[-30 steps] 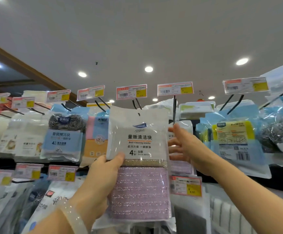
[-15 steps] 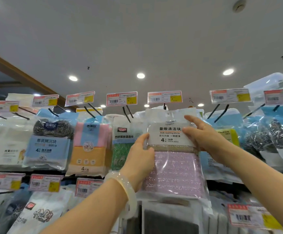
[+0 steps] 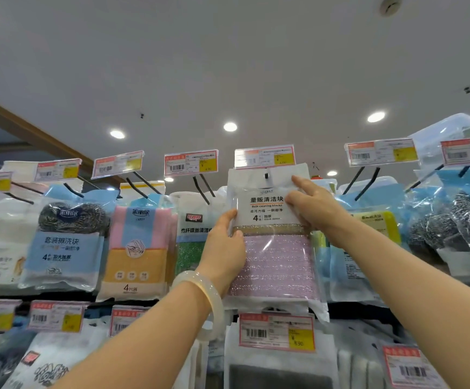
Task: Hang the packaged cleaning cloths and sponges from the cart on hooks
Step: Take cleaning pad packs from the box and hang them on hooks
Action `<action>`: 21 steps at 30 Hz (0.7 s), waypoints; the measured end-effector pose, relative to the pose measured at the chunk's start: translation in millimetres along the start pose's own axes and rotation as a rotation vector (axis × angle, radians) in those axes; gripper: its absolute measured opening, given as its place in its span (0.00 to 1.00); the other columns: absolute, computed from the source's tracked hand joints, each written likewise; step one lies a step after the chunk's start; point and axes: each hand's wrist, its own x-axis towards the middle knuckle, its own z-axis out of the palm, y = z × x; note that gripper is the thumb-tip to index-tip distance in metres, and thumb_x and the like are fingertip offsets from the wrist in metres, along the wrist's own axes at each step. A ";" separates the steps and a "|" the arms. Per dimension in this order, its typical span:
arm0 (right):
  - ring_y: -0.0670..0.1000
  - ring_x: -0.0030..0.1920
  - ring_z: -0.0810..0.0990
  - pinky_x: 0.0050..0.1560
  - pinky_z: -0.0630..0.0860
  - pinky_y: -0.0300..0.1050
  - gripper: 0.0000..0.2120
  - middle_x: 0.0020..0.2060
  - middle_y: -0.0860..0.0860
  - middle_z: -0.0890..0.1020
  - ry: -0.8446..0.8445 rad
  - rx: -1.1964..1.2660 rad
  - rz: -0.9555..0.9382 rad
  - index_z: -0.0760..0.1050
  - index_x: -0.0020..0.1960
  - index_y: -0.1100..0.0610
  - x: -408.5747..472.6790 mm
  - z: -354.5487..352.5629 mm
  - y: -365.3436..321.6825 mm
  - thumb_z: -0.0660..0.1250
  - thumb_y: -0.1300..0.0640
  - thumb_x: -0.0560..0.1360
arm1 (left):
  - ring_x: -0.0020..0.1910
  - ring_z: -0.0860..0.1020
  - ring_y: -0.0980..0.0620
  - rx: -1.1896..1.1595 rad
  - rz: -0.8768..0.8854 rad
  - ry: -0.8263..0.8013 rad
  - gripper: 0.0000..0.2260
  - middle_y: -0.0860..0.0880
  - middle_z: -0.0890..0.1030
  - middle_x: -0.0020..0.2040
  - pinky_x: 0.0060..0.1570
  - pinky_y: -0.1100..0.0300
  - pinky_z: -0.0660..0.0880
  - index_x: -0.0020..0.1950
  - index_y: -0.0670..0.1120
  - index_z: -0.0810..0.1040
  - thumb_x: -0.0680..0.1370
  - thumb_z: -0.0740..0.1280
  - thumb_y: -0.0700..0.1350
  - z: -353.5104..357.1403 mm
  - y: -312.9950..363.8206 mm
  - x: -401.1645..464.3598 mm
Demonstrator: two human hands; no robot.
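A clear pack of pink and gold cleaning blocks [image 3: 277,259] with a white header hangs in the top row. The black tip of the hook [image 3: 266,175] shows through the hole in its header, under a price tag [image 3: 264,157]. My left hand [image 3: 225,245], with a pale bangle on the wrist, pinches the pack's left edge. My right hand [image 3: 311,204] lies on the pack's upper right, index finger stretched up along the header and thumb at the edge.
Other packs hang on neighbouring hooks: steel scourers [image 3: 68,237] and a pink-orange sponge pack [image 3: 141,242] to the left, a green cloth pack [image 3: 193,240] just behind my left hand, blue packs [image 3: 368,234] to the right. A lower row with price tags [image 3: 277,332] hangs below.
The pack went from in front of the row, up and right, onto the hook under the price tag. Both hands rose with it; my right hand moved from behind it to its front.
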 end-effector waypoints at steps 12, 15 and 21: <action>0.58 0.63 0.72 0.65 0.69 0.61 0.34 0.69 0.55 0.67 -0.018 -0.137 -0.142 0.49 0.74 0.40 8.3 3.4 6.7 0.57 0.53 0.71 | 0.66 0.72 0.49 -0.004 0.119 0.050 0.22 0.49 0.72 0.69 0.68 0.49 0.68 0.72 0.54 0.64 0.81 0.55 0.38 11.4 -28.6 8.0; 0.55 0.57 0.77 0.56 0.76 0.56 0.34 0.62 0.52 0.74 -0.068 -0.112 -0.152 0.48 0.74 0.41 11.6 -1.2 3.2 0.57 0.52 0.71 | 0.63 0.74 0.52 -0.027 0.149 0.056 0.20 0.50 0.75 0.65 0.66 0.51 0.71 0.67 0.60 0.67 0.81 0.56 0.38 12.0 -28.5 4.4; 0.54 0.59 0.75 0.63 0.72 0.56 0.32 0.69 0.55 0.68 -0.060 -0.148 -0.113 0.50 0.75 0.45 16.7 -3.0 4.0 0.59 0.45 0.76 | 0.63 0.74 0.50 0.003 0.161 0.054 0.20 0.48 0.74 0.66 0.66 0.51 0.71 0.66 0.61 0.68 0.81 0.56 0.39 9.2 -30.4 5.9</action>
